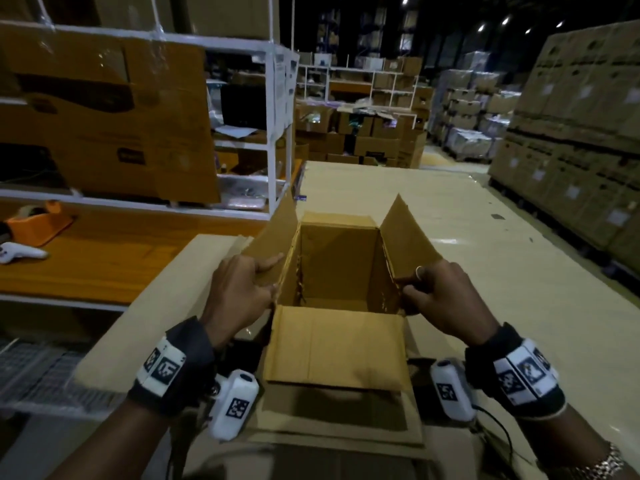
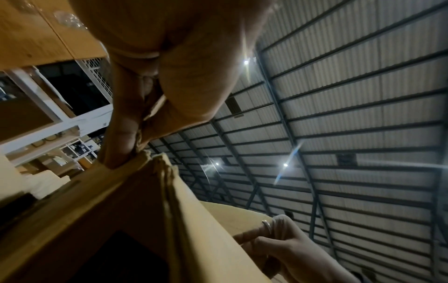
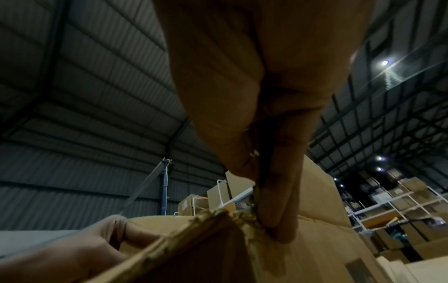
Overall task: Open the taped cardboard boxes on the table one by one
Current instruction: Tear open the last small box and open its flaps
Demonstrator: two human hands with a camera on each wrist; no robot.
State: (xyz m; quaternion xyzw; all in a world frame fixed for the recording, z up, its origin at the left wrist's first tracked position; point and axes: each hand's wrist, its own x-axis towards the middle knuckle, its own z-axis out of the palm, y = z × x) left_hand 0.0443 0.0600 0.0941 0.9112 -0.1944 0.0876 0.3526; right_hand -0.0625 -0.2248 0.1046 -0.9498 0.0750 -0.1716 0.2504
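Note:
A brown cardboard box (image 1: 332, 268) stands open on the table in front of me, its inside looking empty and dark. My left hand (image 1: 242, 289) pinches the left side flap (image 1: 273, 233), thumb on its inner face. My right hand (image 1: 440, 296) pinches the right side flap (image 1: 405, 237) near its lower corner; a ring shows on one finger. Both flaps stand spread outward. The near flap (image 1: 336, 348) hangs toward me. In the left wrist view my fingers (image 2: 126, 137) clamp the flap edge (image 2: 155, 172). In the right wrist view my fingers (image 3: 278, 191) squeeze a torn corner (image 3: 232, 216).
A white shelf rack (image 1: 270, 133) with large boxes stands at left, above an orange counter holding a tape dispenser (image 1: 38, 220) and a white device (image 1: 17, 252). The table top (image 1: 467, 271) is covered in pale cardboard. Stacked cartons (image 1: 571, 133) line the right.

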